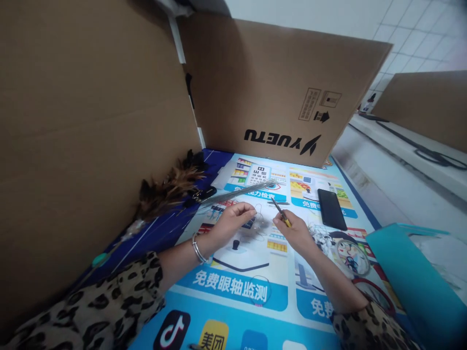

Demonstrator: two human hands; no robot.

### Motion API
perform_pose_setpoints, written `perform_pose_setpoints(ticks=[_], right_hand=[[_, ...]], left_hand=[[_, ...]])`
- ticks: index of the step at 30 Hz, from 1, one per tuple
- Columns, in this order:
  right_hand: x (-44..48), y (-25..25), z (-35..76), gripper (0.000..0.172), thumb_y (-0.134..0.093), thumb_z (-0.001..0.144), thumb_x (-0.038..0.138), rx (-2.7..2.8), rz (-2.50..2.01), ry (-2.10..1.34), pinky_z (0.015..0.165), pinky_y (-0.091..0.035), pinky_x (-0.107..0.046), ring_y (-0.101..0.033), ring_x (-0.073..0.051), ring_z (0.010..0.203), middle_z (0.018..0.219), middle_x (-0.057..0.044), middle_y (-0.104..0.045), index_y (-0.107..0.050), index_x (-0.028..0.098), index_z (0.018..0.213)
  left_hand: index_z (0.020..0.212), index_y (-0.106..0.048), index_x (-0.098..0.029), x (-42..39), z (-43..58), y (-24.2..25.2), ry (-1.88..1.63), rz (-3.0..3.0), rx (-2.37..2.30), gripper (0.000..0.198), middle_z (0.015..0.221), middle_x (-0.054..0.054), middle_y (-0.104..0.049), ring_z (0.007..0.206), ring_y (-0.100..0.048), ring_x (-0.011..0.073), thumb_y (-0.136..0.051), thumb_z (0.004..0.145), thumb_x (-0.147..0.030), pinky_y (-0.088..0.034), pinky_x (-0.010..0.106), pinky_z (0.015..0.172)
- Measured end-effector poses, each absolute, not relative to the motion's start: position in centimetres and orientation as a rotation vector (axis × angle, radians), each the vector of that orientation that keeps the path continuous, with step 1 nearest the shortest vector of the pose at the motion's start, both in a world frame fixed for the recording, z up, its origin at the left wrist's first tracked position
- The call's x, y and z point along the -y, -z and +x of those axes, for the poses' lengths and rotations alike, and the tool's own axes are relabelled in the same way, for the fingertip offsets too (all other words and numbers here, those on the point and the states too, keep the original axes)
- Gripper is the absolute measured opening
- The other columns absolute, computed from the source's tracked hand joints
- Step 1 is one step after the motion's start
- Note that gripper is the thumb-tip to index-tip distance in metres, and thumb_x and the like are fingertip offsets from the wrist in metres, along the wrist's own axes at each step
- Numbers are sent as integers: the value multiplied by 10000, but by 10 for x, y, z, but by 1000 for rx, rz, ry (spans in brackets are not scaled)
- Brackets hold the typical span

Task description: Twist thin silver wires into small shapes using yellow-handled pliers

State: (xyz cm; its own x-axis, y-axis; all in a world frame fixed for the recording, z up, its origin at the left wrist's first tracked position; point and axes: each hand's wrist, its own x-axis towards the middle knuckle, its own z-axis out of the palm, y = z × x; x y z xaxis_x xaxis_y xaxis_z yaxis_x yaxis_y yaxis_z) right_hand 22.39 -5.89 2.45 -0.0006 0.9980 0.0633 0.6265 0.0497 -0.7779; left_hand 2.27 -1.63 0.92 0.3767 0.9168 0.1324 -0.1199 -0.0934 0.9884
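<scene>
My left hand [235, 217] is closed in a pinch, thumb against index finger, on a thin bent wire [259, 218] whose loops hang to the right of the fingertips. To its right, my right hand [295, 232] is wrapped round a slim tool [281, 212] with a dark narrow tip and a yellow grip; its exact kind is hard to make out. The tip points up and away, apart from the wire. Just beyond both hands lies a bundle of straight, thin silvery wires [244, 191]. A few short dark pieces [278, 202] rest near the tool's tip.
A printed mat [241, 304] covers the table. Brown and black feathers [164, 187] lie along the left cardboard panel [91, 121]. Another cardboard panel [270, 82] stands behind. On the right are a black phone [332, 209], a round clear container [352, 256] and a teal box [408, 272].
</scene>
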Motion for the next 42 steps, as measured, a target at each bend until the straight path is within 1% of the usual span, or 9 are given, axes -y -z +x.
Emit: perform_pose_setpoints(ticks=[7,12,15,23,36,42], right_hand=[[58,-8,226,243,-423,853,408,1941,-1715,-552,608,-376,-258,-541,-166,687,721,-3,-578,-560,213,801],[57,-5,227,236,-443,850,386,2053,-1740,-426,675,-395,-265,-562,-185,773,805,-30,-603,-593,208,891],[58,-3,226,242,-452,849,383,2089,-1754,-397,695,-400,-265,-570,-188,805,846,-38,-615,-598,208,930],[60,4,221,216,-450,857,350,2046,-1747,-292,720,-402,-261,-569,-188,854,893,-38,-625,-584,207,949],[61,7,219,207,-458,860,348,2091,-1798,-217,724,-397,-255,-573,-187,855,897,-36,-623,-583,219,963],[61,8,220,216,-451,866,359,2122,-1837,-177,688,-386,-251,-579,-183,847,895,-34,-626,-583,226,973]], left_hand=[[750,-569,-143,9,15,-5,-1102,1441,-804,192,739,7,-522,723,-466,126,-556,806,-327,-380,249,689],[788,-581,-144,8,13,-5,-1113,1529,-829,189,773,16,-538,754,-481,135,-520,833,-318,-392,256,715],[801,-594,-144,8,12,-4,-1139,1592,-850,197,779,21,-544,767,-486,141,-507,842,-316,-395,260,721],[810,-612,-154,9,11,-4,-1175,1761,-867,173,815,34,-590,802,-519,156,-505,843,-286,-399,278,764],[786,-626,-167,12,12,-7,-1207,1911,-869,154,804,46,-616,799,-546,167,-515,838,-260,-408,299,775],[797,-632,-172,10,12,-5,-1216,1965,-879,150,793,44,-605,801,-538,169,-512,841,-253,-405,306,779]])
